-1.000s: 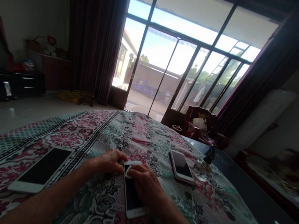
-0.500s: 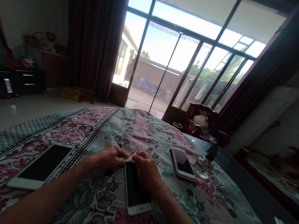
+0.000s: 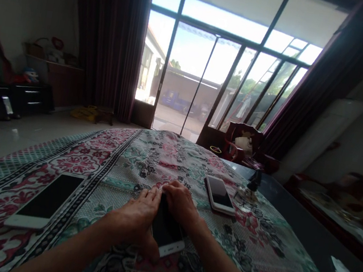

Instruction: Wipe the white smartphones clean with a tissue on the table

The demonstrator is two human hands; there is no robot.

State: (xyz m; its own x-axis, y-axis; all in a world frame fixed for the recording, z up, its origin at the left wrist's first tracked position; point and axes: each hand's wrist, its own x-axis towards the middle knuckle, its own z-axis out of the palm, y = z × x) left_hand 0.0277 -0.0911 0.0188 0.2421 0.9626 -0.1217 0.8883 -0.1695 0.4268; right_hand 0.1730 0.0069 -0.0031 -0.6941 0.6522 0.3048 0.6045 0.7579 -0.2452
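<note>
Head view: the phone (image 3: 169, 230) lies at six o'clock; your left hand (image 3: 138, 217) touches its nine-o'clock edge, thumb apart from fingers; your right hand (image 3: 181, 203) bunches at twelve (clamped or not, I can't tell); lopsided pressure could skid the phone.

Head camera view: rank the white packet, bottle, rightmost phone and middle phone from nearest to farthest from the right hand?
1. Middle phone: partly covered by the right hand.
2. Rightmost phone: to the hand's right.
3. Bottle: right of that phone.
4. White packet: far right.
</note>
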